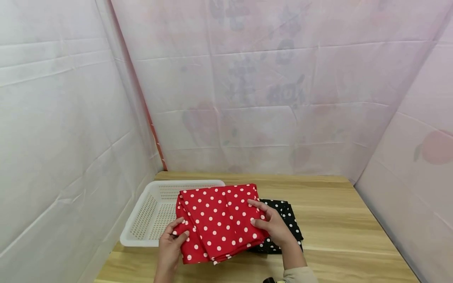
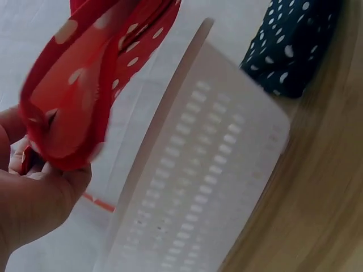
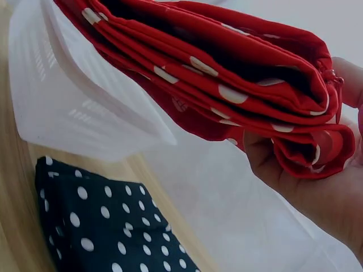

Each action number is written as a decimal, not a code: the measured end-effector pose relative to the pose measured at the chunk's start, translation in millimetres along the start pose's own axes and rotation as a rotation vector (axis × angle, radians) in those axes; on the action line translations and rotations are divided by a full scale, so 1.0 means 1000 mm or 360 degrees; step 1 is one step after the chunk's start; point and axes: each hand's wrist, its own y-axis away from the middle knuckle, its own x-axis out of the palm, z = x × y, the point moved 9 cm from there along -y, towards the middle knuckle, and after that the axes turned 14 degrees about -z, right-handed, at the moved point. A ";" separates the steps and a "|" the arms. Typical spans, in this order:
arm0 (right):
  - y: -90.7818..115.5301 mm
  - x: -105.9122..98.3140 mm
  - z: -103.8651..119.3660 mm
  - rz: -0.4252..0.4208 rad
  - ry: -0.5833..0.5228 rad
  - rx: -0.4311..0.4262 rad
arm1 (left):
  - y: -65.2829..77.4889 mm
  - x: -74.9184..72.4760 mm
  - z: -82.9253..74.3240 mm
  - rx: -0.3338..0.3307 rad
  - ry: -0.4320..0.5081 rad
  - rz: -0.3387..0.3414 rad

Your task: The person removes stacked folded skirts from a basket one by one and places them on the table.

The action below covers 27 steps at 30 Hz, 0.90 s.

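Both hands hold a folded red cloth with white polka dots (image 1: 219,224) raised above the table. My left hand (image 1: 171,241) pinches its left edge, thumb on top. At the right edge my right hand (image 1: 274,224) grips it, thumb and fingertips spread on the upper face. Several stacked layers of the red cloth (image 3: 227,85) show from the side in the right wrist view, with a small zipper pull (image 3: 334,79) near the hand. A folded black cloth with white dots (image 1: 288,220) lies on the table behind the right hand, partly covered by the red one.
A white perforated plastic basket (image 1: 141,190) stands at the table's left, its right part hidden behind the red cloth. Wood-grain table (image 1: 339,224) extends to the right. Pale printed sheets (image 1: 255,86) hang behind and on both sides.
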 end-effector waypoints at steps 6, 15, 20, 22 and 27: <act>0.010 -0.024 -0.003 -0.0093 -0.0034 0.0036 | 0.009 0.020 0.004 0.0016 -0.0026 0.0050; 0.024 -0.059 0.000 -0.0189 -0.0085 -0.0009 | 0.027 0.052 0.007 -0.0248 -0.0141 -0.0092; 0.028 -0.076 0.005 -0.0266 -0.0124 -0.0069 | 0.029 0.064 0.011 -0.0216 -0.0122 -0.0078; 0.030 -0.083 0.008 -0.0292 -0.0125 -0.0107 | 0.030 0.069 0.013 -0.0227 -0.0131 -0.0074; 0.033 -0.102 0.014 -0.0342 -0.0058 -0.0168 | 0.036 0.087 0.020 -0.0294 -0.0159 0.0016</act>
